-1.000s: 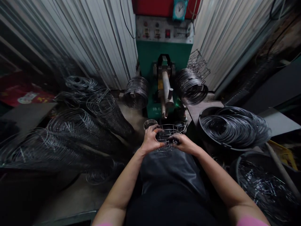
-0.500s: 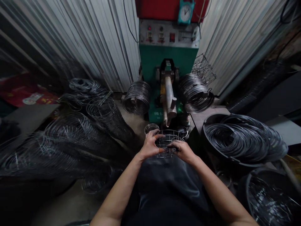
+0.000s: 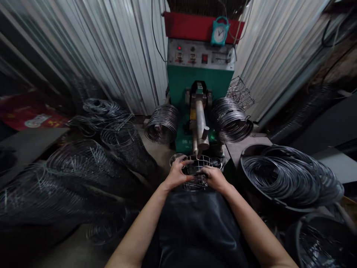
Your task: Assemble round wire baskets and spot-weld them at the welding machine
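Observation:
A round wire basket (image 3: 197,168) is held between both hands, just below the electrode tip of a green machine (image 3: 200,74). My left hand (image 3: 178,173) grips its left side, with orange coverings on two fingers. On the right side, my right hand (image 3: 212,176) has its fingers closed on the wire. The machine's metal arm (image 3: 201,123) points down at the basket's far rim. Whether the tip touches the wire is too small to tell.
Wire ring bundles hang left (image 3: 161,124) and right (image 3: 232,119) of the machine. A black tub (image 3: 245,175) of wire rings stands at the right, a second tub (image 3: 297,238) below it. Stacked wire cylinders (image 3: 80,163) fill the left. A teal clock (image 3: 219,32) is on top.
The view has tilted up a little, so the machine appears lower. The basket's far rim is now closer to the machine's tip. Both hands keep their hold.

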`<state>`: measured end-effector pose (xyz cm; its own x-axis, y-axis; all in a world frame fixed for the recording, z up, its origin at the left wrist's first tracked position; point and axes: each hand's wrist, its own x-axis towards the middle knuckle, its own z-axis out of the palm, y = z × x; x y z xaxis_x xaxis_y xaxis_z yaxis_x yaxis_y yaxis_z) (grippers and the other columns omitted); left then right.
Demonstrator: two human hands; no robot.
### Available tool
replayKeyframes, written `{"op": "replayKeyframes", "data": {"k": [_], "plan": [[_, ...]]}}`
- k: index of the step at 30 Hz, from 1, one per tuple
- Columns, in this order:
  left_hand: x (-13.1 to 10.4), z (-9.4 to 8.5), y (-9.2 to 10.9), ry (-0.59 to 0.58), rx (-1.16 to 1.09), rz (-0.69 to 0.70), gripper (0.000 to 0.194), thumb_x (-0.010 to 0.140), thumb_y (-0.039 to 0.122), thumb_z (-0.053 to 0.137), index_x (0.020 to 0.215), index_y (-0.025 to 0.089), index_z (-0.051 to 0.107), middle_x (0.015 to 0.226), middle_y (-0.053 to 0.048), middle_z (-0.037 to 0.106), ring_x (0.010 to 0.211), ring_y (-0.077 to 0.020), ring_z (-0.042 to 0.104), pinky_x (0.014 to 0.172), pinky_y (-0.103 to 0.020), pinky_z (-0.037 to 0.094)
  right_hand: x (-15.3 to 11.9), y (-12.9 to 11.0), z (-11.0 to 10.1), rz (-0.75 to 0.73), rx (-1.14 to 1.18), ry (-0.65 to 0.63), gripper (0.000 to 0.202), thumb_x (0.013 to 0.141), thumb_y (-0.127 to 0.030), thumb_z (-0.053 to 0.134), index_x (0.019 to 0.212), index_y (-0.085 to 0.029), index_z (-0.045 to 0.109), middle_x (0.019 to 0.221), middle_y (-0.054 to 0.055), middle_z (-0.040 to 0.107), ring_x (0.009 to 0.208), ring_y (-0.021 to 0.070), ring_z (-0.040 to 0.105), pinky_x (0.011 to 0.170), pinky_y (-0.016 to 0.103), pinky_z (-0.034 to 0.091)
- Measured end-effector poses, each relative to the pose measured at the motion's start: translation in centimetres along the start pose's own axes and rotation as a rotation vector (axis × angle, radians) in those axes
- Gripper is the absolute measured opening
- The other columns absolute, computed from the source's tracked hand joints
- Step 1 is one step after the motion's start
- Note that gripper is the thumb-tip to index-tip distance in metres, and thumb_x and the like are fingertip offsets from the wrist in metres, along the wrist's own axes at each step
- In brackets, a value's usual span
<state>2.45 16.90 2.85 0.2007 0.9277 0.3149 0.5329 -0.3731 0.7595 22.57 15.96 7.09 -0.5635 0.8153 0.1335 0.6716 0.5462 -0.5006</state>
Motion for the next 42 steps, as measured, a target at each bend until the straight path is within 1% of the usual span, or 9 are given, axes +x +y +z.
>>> {"op": "replayKeyframes", "data": {"k": [8,14,16,19,21,24,28,36,42], "plan": [[0.7,0.0,-0.1,-0.026,-0.003,-0.028,0.062,0.051,0.034,0.082,0.109,0.026,0.062,0.125,-0.007,0.046,0.119,-0.0269,0.044,0.103,-0.045,0.035,0.3,0.0,0.0,0.029,-0.020,0.038,0.034,0.069,0.000,0.054,0.093,-0.022,0.066,0.098,0.003,0.067,0.091,0.0173,0.062,0.075,0.025,0.045],[1.9,0.0,0.3,0.063,0.067,-0.069,0.059,0.049,0.029,0.082,0.105,0.028,0.065,0.121,-0.006,0.049,0.116,-0.0266,0.046,0.101,-0.044,0.036,1.4,-0.2,0.2,0.126,-0.104,0.078,0.033,0.073,-0.004,0.054,0.097,-0.023,0.066,0.102,0.005,0.066,0.092,0.0204,0.062,0.076,0.028,0.046],[2.4,0.0,0.3,0.061,0.063,-0.098,0.058,0.048,0.029,0.083,0.103,0.027,0.065,0.120,-0.006,0.050,0.115,-0.0271,0.047,0.100,-0.044,0.037,1.7,-0.1,0.3,0.143,-0.057,0.141,0.031,0.075,-0.007,0.055,0.099,-0.025,0.064,0.105,0.005,0.065,0.092,0.0198,0.062,0.077,0.028,0.046],[2.6,0.1,0.2,0.071,0.059,-0.108,0.059,0.047,0.030,0.084,0.103,0.026,0.065,0.120,-0.007,0.050,0.115,-0.0278,0.047,0.099,-0.045,0.037,0.8,0.0,0.7,0.198,0.149,0.344,0.031,0.075,-0.019,0.061,0.106,-0.023,0.058,0.106,0.005,0.062,0.094,0.0198,0.059,0.080,0.030,0.046],[2.3,0.2,0.1,0.095,0.083,-0.083,0.061,0.046,0.029,0.084,0.104,0.028,0.065,0.122,-0.007,0.049,0.116,-0.0281,0.046,0.100,-0.046,0.036,-0.7,0.1,1.2,0.339,0.364,0.442,0.034,0.071,-0.030,0.065,0.103,-0.020,0.056,0.094,0.005,0.063,0.084,0.0192,0.059,0.073,0.030,0.047],[2.1,0.5,0.0,0.115,0.117,-0.058,0.062,0.047,0.030,0.084,0.105,0.029,0.064,0.123,-0.006,0.049,0.117,-0.0277,0.045,0.100,-0.047,0.035,-3.2,-0.1,1.9,0.594,0.800,0.377,0.033,0.068,-0.042,0.065,0.087,-0.018,0.055,0.066,-0.001,0.056,0.056,0.0128,0.051,0.049,0.023,0.040],[2.8,0.7,-0.5,0.142,0.088,-0.112,0.061,0.047,0.033,0.084,0.105,0.027,0.064,0.123,-0.007,0.049,0.117,-0.0273,0.045,0.100,-0.046,0.036,-5.0,-0.4,3.0,0.761,1.281,0.318,0.036,0.060,-0.038,0.070,0.086,-0.016,0.058,0.060,-0.003,0.052,0.046,0.0066,0.040,0.039,0.017,0.024],[4.4,0.7,-2.0,0.175,0.093,-0.153,0.061,0.047,0.037,0.083,0.104,0.027,0.065,0.120,-0.006,0.050,0.116,-0.0279,0.047,0.100,-0.045,0.036,-5.0,0.5,3.9,0.820,1.531,0.431,0.022,0.058,-0.021,0.069,0.077,-0.016,0.059,0.067,0.001,0.058,0.050,0.0083,0.047,0.036,0.017,0.027],[4.8,0.3,-1.8,0.119,0.063,-0.151,0.062,0.048,0.041,0.082,0.106,0.028,0.064,0.125,-0.007,0.048,0.120,-0.0290,0.044,0.102,-0.046,0.035,-5.9,2.1,3.7,0.871,1.646,0.402,0.014,0.062,-0.019,0.066,0.073,-0.019,0.057,0.062,0.000,0.055,0.051,0.0104,0.050,0.040,0.020,0.039]]}}
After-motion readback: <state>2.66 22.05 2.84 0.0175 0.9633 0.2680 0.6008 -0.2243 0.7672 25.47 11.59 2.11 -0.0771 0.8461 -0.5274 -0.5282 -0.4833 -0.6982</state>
